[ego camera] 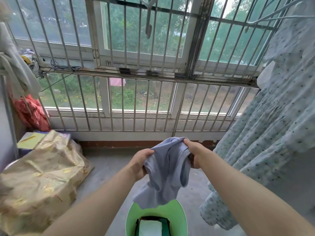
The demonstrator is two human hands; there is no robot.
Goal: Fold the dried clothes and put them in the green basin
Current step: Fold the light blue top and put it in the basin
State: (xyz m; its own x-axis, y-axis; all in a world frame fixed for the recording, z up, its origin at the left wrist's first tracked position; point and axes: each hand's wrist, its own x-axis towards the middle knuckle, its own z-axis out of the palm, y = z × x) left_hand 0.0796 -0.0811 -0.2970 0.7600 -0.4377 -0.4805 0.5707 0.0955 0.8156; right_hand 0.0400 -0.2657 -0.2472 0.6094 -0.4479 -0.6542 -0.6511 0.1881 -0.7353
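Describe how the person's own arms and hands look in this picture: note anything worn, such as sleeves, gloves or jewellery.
Both arms are bare: the left forearm and right forearm show no sleeve up to the picture's edge. The left hand and right hand wear no gloves. No watch or bracelet shows at either wrist, and no ring on the fingers in view.

pale lavender garment (167, 169), green basin (180, 215), light blue dotted dress (272, 126), gold patterned cloth (42, 176), red bag (32, 113).
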